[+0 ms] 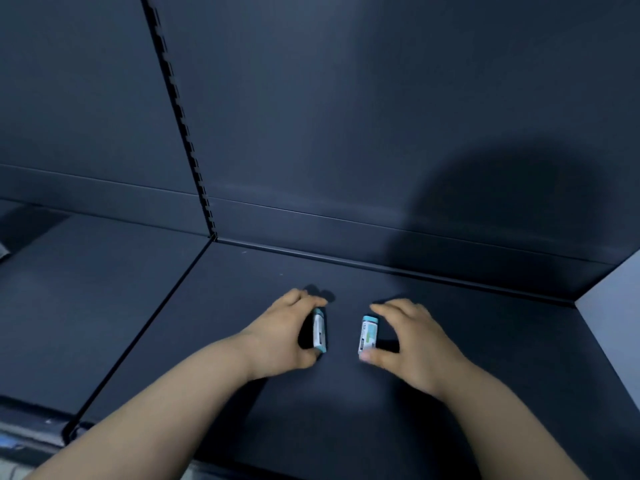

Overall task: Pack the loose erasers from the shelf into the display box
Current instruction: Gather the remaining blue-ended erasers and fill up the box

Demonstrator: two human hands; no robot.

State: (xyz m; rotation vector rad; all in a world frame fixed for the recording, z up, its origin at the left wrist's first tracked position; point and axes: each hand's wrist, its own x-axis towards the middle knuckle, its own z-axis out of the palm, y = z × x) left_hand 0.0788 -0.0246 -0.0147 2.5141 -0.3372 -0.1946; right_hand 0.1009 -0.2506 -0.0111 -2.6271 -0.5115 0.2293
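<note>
1. The left hand [287, 336], lower centre of the frame, curls its fingers round the left eraser [319, 332], thumb at the near end.
2. The right hand [412, 344] appears to pinch the right eraser [367, 336] end to end, thumb below and forefinger above.
3. Each eraser lies on the inner side of its hand. The two are well apart, just above the dark shelf [485, 341].
4. Both long axes run bottom to top of the frame, roughly parallel. The right eraser's teal end points up.
5. The display box is not in view, so which hand is nearer cannot be told.
</note>
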